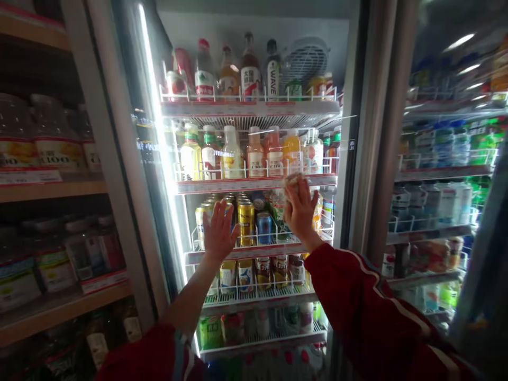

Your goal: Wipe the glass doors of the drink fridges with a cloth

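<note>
I stand before a lit drinks fridge [254, 185] with wire shelves. My left hand [218, 232] is raised with fingers stretched out, back towards me, in front of the cans [246, 222] on the third shelf. My right hand [299, 209] is also up with fingers spread, a little higher. Its slightly blurred fingertips reach the front rail of the bottle shelf [254, 184] above the cans. Neither hand holds anything. Both sleeves are red; the right one [369, 301] has white stripes.
Bottles [230, 74] fill the top two fridge shelves, and cans and small bottles the lower ones. The glass door [135, 137] stands open at the left. Wooden shelves [51, 188] with bottles are further left. A second fridge [440, 174] with a shut glass door is on the right.
</note>
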### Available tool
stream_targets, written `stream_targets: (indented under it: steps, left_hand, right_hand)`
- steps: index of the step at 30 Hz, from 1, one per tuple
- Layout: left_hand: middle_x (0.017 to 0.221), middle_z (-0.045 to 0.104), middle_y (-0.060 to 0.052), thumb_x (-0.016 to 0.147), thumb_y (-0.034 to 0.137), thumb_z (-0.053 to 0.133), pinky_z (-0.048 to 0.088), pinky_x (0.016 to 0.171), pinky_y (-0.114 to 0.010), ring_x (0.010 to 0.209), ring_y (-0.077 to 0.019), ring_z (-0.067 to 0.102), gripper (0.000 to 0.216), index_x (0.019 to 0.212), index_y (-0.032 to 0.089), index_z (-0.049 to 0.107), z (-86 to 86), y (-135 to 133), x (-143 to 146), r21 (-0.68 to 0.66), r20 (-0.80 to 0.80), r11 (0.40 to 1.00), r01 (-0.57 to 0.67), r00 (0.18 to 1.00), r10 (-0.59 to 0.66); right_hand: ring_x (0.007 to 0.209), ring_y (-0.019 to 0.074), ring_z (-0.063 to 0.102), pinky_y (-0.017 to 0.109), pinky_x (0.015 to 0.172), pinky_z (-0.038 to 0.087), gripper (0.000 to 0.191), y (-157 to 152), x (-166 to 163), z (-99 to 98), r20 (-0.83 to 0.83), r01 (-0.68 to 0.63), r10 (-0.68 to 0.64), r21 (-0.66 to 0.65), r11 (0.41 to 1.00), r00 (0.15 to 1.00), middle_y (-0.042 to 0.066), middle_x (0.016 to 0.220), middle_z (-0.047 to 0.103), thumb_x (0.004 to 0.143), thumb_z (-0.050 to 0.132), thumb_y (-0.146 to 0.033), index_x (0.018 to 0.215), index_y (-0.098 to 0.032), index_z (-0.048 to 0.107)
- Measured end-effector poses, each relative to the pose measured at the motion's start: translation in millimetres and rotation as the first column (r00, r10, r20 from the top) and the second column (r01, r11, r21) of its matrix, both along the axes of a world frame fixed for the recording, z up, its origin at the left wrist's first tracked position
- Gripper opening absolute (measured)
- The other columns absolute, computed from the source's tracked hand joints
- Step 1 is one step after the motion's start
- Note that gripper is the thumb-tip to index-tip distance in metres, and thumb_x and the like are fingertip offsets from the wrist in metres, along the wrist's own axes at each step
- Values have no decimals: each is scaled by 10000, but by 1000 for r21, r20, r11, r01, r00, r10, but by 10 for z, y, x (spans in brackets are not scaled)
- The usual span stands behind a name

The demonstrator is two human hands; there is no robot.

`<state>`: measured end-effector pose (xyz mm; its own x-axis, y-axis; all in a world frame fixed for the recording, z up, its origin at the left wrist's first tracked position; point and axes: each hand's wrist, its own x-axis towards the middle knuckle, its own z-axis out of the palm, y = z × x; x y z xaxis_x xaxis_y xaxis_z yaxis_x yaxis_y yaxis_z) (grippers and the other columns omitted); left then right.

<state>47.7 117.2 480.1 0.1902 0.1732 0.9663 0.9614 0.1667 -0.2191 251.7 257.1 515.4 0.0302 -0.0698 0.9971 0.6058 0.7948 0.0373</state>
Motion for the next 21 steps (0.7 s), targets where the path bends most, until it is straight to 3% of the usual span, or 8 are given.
stream_targets:
  steps: [4, 10, 14, 21]
  left_hand:
    - [1457, 372, -128, 905, 362, 450, 66, 1170, -490, 1399, -238, 256, 546, 1412, 179, 360, -5, 7, 7, 15, 4, 1000, 14, 1000, -14]
    - [1453, 379, -131, 907, 353, 446, 70, 1170, -472, 1400, -228, 249, 552, 1418, 174, 343, 10, -2, 16, 33, -28, 999, -17, 999, 18]
    - [1438, 403, -135, 912, 352, 435, 79, 1168, -456, 1405, -213, 235, 536, 1409, 169, 353, 14, -12, 21, 50, -60, 998, -37, 997, 40]
    - [1417, 442, -125, 915, 358, 418, 76, 1167, -446, 1399, -218, 259, 493, 1368, 163, 417, -1, -19, 31, 37, -33, 998, -46, 998, 47]
  right_hand:
    - [1395, 263, 285, 569, 1097, 198, 476, 89, 36, 147, -115, 33, -41, -76, 997, 993, 95, 1501, 324, 894, 374, -211, 1367, -238, 419]
    - [1405, 213, 264, 494, 1152, 120, 417, -324, -377, -48, 180, -41, 36, 23, 999, 983, 42, 1470, 392, 880, 429, -208, 1283, -272, 512]
    - [1397, 200, 281, 485, 1157, 94, 416, -375, -398, -139, 290, -71, 55, 44, 996, 955, 15, 1456, 420, 874, 451, -205, 1272, -306, 519]
    - [1396, 252, 278, 551, 1118, 149, 476, -15, -119, 85, -42, -27, 25, -39, 999, 999, 70, 1521, 292, 890, 390, -209, 1362, -250, 428]
